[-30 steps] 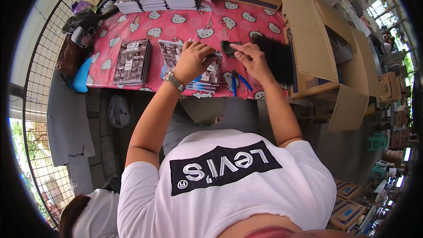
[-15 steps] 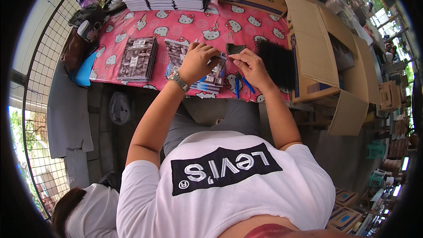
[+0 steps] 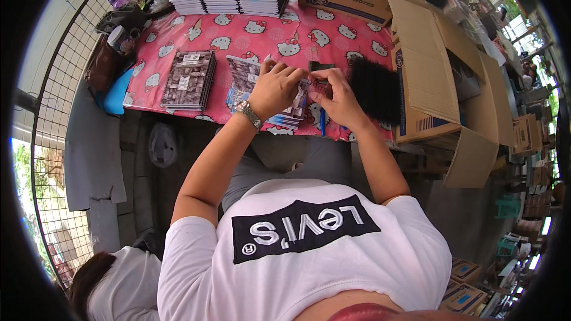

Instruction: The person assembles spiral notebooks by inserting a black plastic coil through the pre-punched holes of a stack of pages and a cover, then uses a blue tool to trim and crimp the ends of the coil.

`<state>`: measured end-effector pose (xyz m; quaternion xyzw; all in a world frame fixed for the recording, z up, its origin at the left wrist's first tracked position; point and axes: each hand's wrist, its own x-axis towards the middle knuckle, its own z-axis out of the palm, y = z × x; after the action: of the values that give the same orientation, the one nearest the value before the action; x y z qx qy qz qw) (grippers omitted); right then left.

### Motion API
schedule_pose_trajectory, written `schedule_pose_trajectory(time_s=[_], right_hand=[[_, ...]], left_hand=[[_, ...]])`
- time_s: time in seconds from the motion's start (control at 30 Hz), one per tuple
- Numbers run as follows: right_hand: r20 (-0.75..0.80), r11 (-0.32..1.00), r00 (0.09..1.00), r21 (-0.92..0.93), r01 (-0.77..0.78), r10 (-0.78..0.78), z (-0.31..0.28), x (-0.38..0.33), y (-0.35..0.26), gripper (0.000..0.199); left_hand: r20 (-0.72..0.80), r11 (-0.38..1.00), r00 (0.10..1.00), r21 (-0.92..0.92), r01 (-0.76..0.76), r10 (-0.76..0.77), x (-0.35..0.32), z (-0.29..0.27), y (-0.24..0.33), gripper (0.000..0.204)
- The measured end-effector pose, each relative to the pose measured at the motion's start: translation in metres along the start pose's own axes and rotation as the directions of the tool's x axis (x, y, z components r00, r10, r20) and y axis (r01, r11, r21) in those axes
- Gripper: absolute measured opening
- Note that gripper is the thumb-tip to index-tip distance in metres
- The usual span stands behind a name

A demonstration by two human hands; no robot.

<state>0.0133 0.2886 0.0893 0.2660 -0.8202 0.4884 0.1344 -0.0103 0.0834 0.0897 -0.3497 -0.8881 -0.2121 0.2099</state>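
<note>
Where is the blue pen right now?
Head view: the blue pen lies at the table's near edge, just below the right hand, left of the black stack.

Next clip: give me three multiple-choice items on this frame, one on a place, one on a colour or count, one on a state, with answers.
1. Where does the open cardboard box stand relative to the hands?
A. to the person's right
B. to the person's left
C. under the table

2. What is the ground colour of the tablecloth?
A. blue
B. pink
C. green

3. How are the two hands?
A. both resting in the lap
B. apart at the table's ends
C. close together over the notebook pile

Answers: 1 A, the box sits right of the right hand. 2 B, pink with white cat figures. 3 C, the left hand and right hand nearly meet, fingers pinching something small.
</note>
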Motion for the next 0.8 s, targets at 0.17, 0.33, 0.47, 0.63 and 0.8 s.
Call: schedule_pose_trajectory(time_s=[0.17, 0.33, 0.47, 0.63, 0.8], right_hand=[[0.127, 0.962, 0.958, -0.128, -0.241, 0.257, -0.01, 0.007, -0.027, 0.021], [0.15, 0.966, 0.965, -0.176, -0.189, 0.217, -0.013, 0.01, -0.036, 0.035], [0.219, 0.963, 0.947, -0.187, -0.196, 0.235, -0.022, 0.016, -0.043, 0.035], [0.113, 0.971, 0.979, -0.192, -0.145, 0.169, -0.008, 0.009, -0.027, 0.026], [0.088, 0.968, 0.982, -0.207, -0.144, 0.165, 0.001, 0.004, -0.023, 0.02]], left_hand=[[0.04, 0.999, 0.999, 0.04, -0.028, 0.026, -0.005, -0.004, 0.003, 0.039], [0.05, 0.999, 0.998, -0.005, -0.037, 0.037, -0.007, -0.005, 0.004, 0.033], [0.045, 1.0, 0.999, -0.002, -0.024, 0.024, -0.011, -0.004, 0.0, 0.031], [0.027, 1.0, 1.0, -0.02, 0.01, -0.01, -0.003, 0.0, 0.001, 0.031], [0.026, 1.0, 1.0, -0.005, -0.006, 0.006, -0.006, 0.0, -0.002, 0.032]])
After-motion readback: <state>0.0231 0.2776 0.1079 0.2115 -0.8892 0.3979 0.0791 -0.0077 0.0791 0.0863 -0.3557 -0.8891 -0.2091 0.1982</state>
